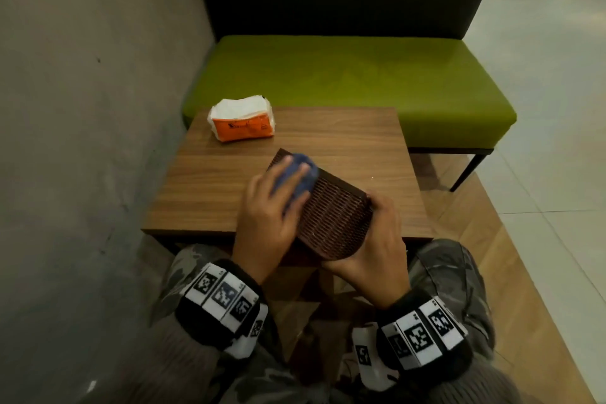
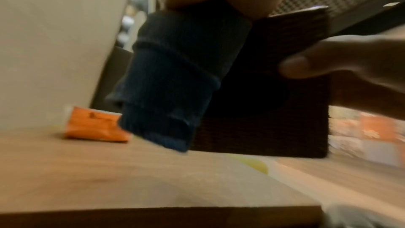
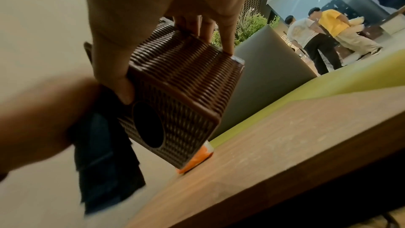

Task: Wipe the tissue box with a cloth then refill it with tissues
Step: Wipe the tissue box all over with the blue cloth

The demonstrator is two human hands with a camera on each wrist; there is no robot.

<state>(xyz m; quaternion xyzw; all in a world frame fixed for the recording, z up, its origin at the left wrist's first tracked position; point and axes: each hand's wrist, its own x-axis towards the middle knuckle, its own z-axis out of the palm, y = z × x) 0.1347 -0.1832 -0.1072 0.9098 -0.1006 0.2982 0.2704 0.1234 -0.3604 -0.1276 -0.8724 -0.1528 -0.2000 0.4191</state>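
Box (image 1: pixel 334 216): dark brown, woven like wicker, cube-shaped with rounded edges, a dark oval opening (image 3: pixel 149 125) in one face. Held tilted above the near edge of the table (image 1: pixel 229 180), opening face turned down and toward the left hand in the right wrist view; whether any corner touches the wood cannot be told.

Gripped by the right hand (image 1: pixel 377 246) at the near right corner: thumb (image 3: pixel 114 68) curled over the edge beside the opening, fingers (image 3: pixel 225 30) reaching along the far side, pinching the box between them.

Cloth (image 1: pixel 295 177): dark blue, ribbed, folded thick, pressed against the box's left side and hanging below it in the wrist views (image 2: pixel 171 79). Held by the left hand (image 1: pixel 265 223), fingers lying over the cloth and bent lightly round it, fingertips showing on top near the box's far corner.

Tissues (image 1: pixel 242 121): white stack in an orange wrapper, lying at the far left corner of the table, well apart from the box.

Beyond the table, a green bench (image 1: pixel 360 82) with a dark back; grey wall (image 1: pixel 82 92) on the left. People (image 3: pixel 317 29) standing in the distance, right wrist view.
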